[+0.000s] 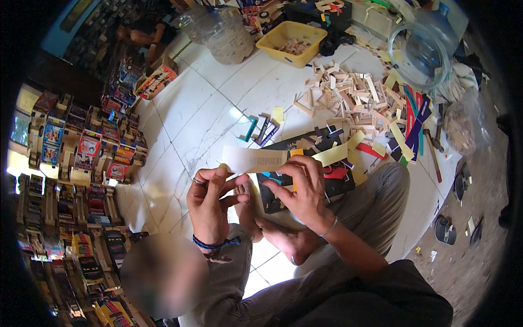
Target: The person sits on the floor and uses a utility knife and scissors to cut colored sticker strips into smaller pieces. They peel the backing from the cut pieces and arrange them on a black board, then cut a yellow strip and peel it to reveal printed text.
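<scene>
A pale, translucent sticker strip (239, 158) with reversed print showing through is stretched level between my two hands. My left hand (211, 204) pinches its left end between thumb and fingers. At the right end, my right hand (303, 191) has its thumb and fingertips closed on the strip's edge. Below and to the right lies a black board (271, 199) bearing cut coloured pieces, partly hidden by my right hand. Just beyond the strip, small teal and purple lettered frame pieces (263, 131) rest on the white tiles, with a yellow slip (278, 114) next to them.
Wooden pieces (354, 95) are heaped at the far right, near coloured strips (417, 122) and a hammer (434, 155). Behind stand a yellow basin (291, 43) and a clear plastic container (229, 38). Toy trucks (81, 141) are stacked leftward. Sandals (445, 230) lie at right.
</scene>
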`<state>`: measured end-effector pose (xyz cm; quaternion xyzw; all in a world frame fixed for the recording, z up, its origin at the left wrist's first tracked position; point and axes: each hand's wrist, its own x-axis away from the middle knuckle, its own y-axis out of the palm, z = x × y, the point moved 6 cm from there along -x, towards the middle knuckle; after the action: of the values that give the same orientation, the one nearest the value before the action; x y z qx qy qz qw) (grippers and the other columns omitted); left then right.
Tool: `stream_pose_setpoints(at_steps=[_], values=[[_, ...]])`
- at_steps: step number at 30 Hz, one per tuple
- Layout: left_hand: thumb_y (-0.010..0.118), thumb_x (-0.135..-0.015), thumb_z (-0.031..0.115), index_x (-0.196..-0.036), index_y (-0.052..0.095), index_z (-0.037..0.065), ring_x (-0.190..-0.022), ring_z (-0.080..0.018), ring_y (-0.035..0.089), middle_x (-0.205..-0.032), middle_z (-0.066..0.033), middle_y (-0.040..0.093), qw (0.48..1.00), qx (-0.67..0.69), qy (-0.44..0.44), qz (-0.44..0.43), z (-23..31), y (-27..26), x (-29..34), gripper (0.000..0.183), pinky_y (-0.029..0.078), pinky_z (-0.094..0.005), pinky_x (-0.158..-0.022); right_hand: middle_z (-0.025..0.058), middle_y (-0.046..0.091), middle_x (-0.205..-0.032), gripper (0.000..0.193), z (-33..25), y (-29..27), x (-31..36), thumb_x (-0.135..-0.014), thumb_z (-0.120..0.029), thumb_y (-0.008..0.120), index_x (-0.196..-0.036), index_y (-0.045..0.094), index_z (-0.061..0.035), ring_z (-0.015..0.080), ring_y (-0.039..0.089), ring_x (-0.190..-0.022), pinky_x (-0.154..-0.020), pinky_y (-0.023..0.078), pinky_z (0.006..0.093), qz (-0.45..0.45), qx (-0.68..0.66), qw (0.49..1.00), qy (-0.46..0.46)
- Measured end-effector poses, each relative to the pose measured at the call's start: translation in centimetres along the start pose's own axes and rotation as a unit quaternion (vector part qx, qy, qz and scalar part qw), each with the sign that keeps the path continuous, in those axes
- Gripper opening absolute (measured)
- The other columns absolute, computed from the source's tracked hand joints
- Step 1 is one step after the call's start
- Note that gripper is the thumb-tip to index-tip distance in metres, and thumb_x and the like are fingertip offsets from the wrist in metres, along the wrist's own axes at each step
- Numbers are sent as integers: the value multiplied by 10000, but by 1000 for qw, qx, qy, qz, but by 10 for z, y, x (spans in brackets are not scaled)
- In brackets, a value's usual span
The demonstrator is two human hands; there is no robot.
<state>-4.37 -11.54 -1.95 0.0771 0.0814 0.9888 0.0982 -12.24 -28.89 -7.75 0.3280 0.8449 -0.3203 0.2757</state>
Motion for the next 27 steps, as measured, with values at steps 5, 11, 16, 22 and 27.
stream_pose_setpoints(at_steps=[5,11,16,22,27], values=[[612,-1026,177,-1046,612,14,-907,-229,742,-1017,-110,690,1000,0,-11,-11,-2,0,0,164,621,-306,-613,53,573,-1128,264,0,5,-7,-782,-146,813,-1004,671,-130,257,584,-1019,-859,465,400,14,4,1000,-24],[641,-1017,204,-1059,641,2,-931,-160,704,-1098,-167,734,991,-110,67,-49,-1,6,1,207,589,-264,-665,67,583,-1074,174,43,-10,-5,-800,-99,795,-939,690,-117,262,601,-973,-841,483,386,32,-24,997,70],[605,-1029,158,-1022,711,-15,-901,-189,711,-1018,-116,765,952,-250,112,-135,-32,28,3,203,550,-300,-791,26,645,-926,166,107,-39,14,-878,-141,787,-961,675,-51,135,608,-890,-758,484,313,5,-92,951,295],[721,-889,279,-1258,631,89,-1172,-316,613,-1283,-126,621,603,-671,223,-369,-125,62,-13,425,494,-449,-964,-22,680,-959,234,118,-56,46,-980,-271,699,-1068,673,-55,46,547,-855,-759,412,228,-6,-416,770,483],[764,-840,291,-1251,650,102,-1186,-327,611,-1367,-141,559,538,-675,248,-440,-169,50,-38,467,531,-404,-949,-49,666,-924,236,109,-77,49,-1003,-317,659,-1065,681,-91,40,537,-826,-772,405,230,34,-465,733,495]])
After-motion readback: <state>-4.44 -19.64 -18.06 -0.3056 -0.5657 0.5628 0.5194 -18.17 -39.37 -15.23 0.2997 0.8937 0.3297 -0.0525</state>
